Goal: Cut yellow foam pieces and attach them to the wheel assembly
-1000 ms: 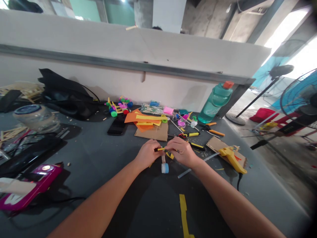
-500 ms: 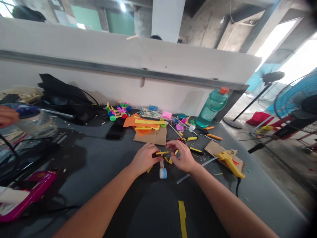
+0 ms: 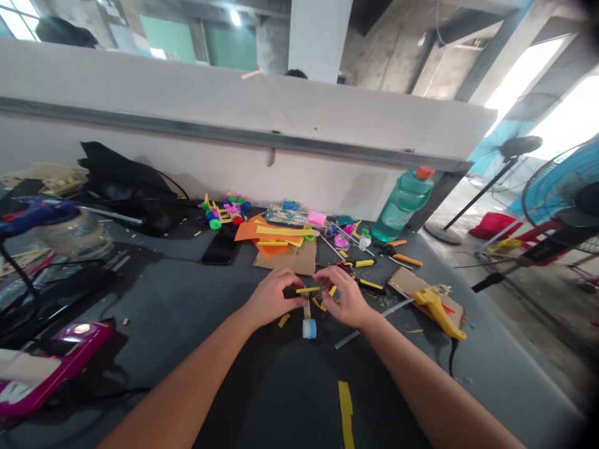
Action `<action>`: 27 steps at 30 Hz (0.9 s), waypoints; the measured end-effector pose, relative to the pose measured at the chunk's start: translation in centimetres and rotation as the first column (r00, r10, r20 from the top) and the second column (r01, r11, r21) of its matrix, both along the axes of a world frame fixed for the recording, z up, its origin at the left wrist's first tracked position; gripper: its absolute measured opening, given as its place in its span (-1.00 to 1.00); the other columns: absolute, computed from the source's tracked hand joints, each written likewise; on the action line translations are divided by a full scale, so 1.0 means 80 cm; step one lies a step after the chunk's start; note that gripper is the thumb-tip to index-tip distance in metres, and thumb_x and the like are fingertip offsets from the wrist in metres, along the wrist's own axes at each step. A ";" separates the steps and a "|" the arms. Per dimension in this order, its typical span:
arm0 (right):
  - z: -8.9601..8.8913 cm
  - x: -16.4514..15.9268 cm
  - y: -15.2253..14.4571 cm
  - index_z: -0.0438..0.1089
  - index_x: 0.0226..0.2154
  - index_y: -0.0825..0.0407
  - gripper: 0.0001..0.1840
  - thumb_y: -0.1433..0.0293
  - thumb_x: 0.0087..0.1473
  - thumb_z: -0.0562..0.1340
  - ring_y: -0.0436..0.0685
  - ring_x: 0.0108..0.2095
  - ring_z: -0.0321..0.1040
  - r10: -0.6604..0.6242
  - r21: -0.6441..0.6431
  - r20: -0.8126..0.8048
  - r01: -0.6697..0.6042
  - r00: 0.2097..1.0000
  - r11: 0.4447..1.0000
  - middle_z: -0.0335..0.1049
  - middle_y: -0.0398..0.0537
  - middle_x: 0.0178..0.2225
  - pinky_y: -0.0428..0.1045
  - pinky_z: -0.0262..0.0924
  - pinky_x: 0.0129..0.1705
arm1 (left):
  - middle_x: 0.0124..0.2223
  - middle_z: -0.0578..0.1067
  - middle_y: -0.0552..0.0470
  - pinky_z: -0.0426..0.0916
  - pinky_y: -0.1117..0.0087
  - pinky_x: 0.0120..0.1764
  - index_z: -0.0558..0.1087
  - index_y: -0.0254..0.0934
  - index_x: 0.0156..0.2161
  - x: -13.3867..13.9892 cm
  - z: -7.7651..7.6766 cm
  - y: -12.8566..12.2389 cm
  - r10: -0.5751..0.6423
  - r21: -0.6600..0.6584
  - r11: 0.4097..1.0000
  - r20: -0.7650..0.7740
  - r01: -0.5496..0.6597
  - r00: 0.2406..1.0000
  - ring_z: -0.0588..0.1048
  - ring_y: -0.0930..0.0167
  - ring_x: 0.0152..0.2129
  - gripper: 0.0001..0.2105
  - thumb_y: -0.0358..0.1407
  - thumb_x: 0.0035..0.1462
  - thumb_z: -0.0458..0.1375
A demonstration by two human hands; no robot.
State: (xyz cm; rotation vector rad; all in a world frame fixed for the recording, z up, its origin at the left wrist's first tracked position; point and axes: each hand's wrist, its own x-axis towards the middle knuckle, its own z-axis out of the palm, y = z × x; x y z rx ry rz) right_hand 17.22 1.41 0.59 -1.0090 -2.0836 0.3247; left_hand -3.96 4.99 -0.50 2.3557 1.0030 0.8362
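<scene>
My left hand [image 3: 277, 298] pinches a small wooden stick piece [image 3: 307, 310], its fingertips at the upper part of it. A yellow strip [image 3: 307, 290] lies crosswise at the top of the stick, and a blue and white bottle cap [image 3: 309, 328] is at its near end. Just to the right, my right hand [image 3: 344, 297] is held with curved fingers and thumb apart, near the yellow strip's end; I see nothing between them. Yellow scraps [image 3: 322, 303] lie on the dark table between the hands. Nearer to me is a longer yellow paper strip [image 3: 345, 411].
A yellow glue gun [image 3: 437, 310] with a clear glue stick rests on cardboard at right. Behind my hands are orange paper [image 3: 248, 231], cardboard [image 3: 299, 257], cutters [image 3: 372, 285] and a phone [image 3: 219, 246]. A green bottle [image 3: 402, 206] stands at back right; a magenta device [image 3: 60, 368] is at left.
At the far left, another person's hand has left the blue glue gun and is out of view. My right hand's fingers have shifted slightly; the view has moved a little.
</scene>
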 end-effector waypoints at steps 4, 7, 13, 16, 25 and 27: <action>-0.002 -0.003 0.000 0.31 -0.20 0.01 -0.65 0.60 -0.11 0.17 0.11 -0.33 0.27 0.006 0.016 0.032 -0.006 0.999 1.000 0.32 -0.04 -0.31 0.00 0.27 -0.30 | -0.33 0.42 0.07 0.26 0.38 -0.24 0.44 -0.25 -0.33 0.009 -0.006 -0.003 0.016 -0.068 0.998 0.046 -0.013 0.999 0.39 0.36 -0.29 -0.76 -0.17 -0.08 0.31; -0.004 -0.006 0.001 0.33 -0.24 0.01 -0.73 0.57 -0.05 0.19 0.11 -0.33 0.27 -0.002 0.035 0.043 0.000 0.999 0.999 0.35 -0.05 -0.34 -0.01 0.25 -0.32 | -0.35 0.41 0.09 0.24 0.39 -0.27 0.44 -0.26 -0.37 0.014 -0.009 -0.005 0.038 -0.095 0.995 0.082 -0.030 0.996 0.38 0.38 -0.33 -0.80 -0.24 -0.09 0.33; -0.006 -0.009 0.002 0.37 -0.31 -0.02 -0.83 0.55 0.04 0.19 0.12 -0.28 0.32 0.021 0.091 0.021 -0.023 1.000 0.996 0.40 -0.04 -0.35 0.01 0.27 -0.27 | -0.42 0.37 0.12 0.20 0.43 -0.31 0.40 -0.28 -0.48 0.020 -0.009 -0.007 0.056 -0.112 0.993 0.113 -0.043 0.992 0.36 0.42 -0.39 -0.84 -0.32 -0.07 0.32; -0.007 -0.009 0.004 0.40 -0.34 -0.02 -0.84 0.55 0.05 0.19 0.11 -0.30 0.33 0.036 0.110 0.003 -0.036 0.999 0.993 0.41 -0.04 -0.38 0.01 0.27 -0.26 | -0.42 0.37 0.12 0.20 0.43 -0.31 0.40 -0.28 -0.48 0.020 -0.008 -0.007 0.053 -0.120 0.992 0.112 -0.040 0.992 0.36 0.42 -0.39 -0.84 -0.32 -0.07 0.32; -0.009 -0.007 0.007 0.44 -0.35 -0.01 -0.81 0.56 0.09 0.16 0.10 -0.31 0.33 0.066 0.117 -0.011 -0.064 0.998 0.991 0.40 -0.03 -0.39 0.01 0.28 -0.29 | -0.41 0.39 0.11 0.20 0.44 -0.32 0.41 -0.28 -0.48 0.017 -0.013 -0.003 0.034 -0.091 0.996 0.131 -0.022 0.991 0.37 0.43 -0.39 -0.83 -0.30 -0.07 0.32; -0.008 -0.007 0.007 0.43 -0.35 0.00 -0.80 0.58 0.08 0.16 0.10 -0.31 0.32 0.069 0.115 -0.013 -0.067 0.997 0.991 0.40 -0.03 -0.39 0.01 0.28 -0.28 | -0.42 0.39 0.12 0.21 0.44 -0.32 0.41 -0.28 -0.48 0.018 -0.012 -0.003 0.033 -0.094 0.995 0.128 -0.021 0.991 0.37 0.43 -0.39 -0.83 -0.29 -0.07 0.32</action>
